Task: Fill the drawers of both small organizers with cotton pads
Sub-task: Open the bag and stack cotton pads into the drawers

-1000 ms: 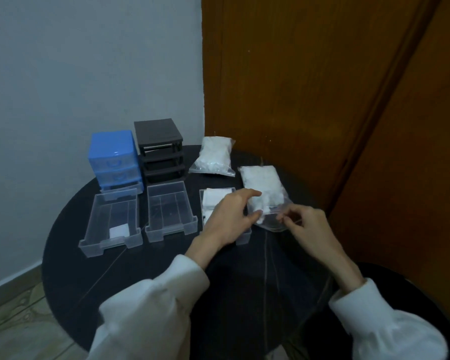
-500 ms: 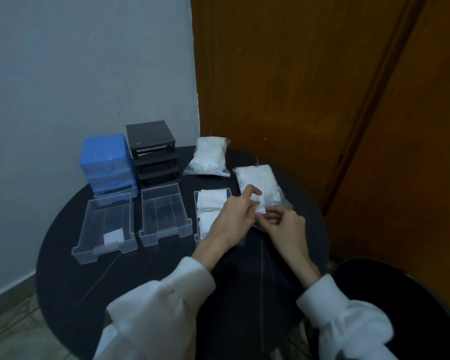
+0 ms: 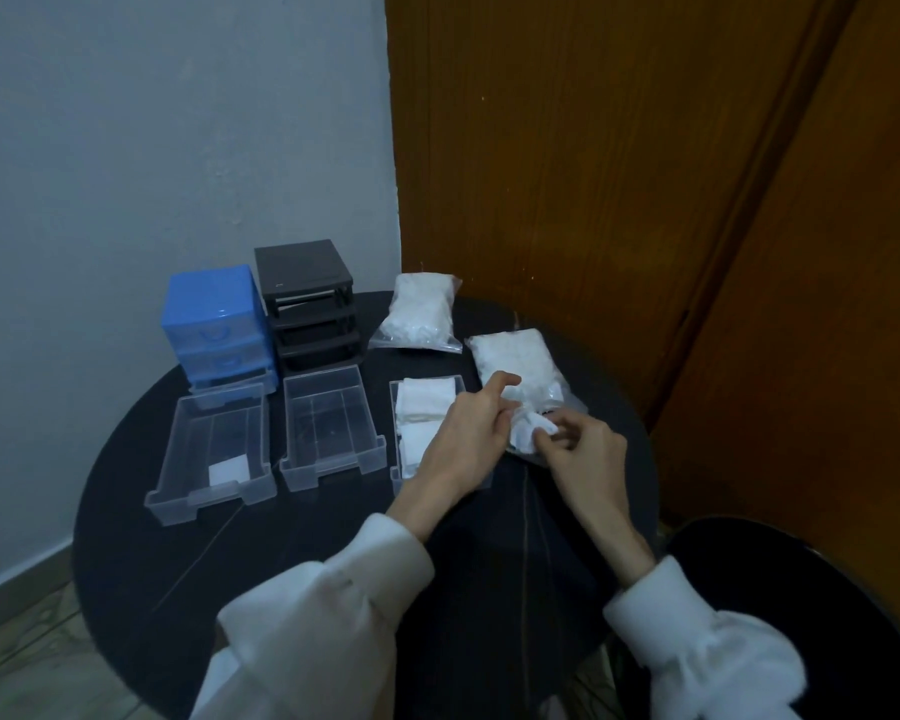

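Note:
A clear bag of cotton pads [image 3: 515, 363] lies on the round black table [image 3: 292, 553]. At its near, open end my left hand [image 3: 468, 439] and my right hand [image 3: 580, 454] pinch white cotton pads [image 3: 528, 433] that stick out of the bag. Three clear drawers stand in a row: the left drawer [image 3: 214, 459] holds one pad, the middle drawer [image 3: 331, 428] holds none, the right drawer [image 3: 422, 423] holds several pads and is partly hidden by my left hand. Behind them stand the blue organizer [image 3: 214, 324] and the black organizer [image 3: 307, 304].
A second bag of cotton pads [image 3: 419, 314] lies at the back of the table by the wooden door [image 3: 593, 174]. A grey wall [image 3: 178, 122] rises behind the organizers. A black stool seat [image 3: 801, 615] sits at the lower right.
My hands have closed together at the bag's opening, and a clump of cotton pads has come partly out of the bag between my fingers. The camera view shifted slightly.

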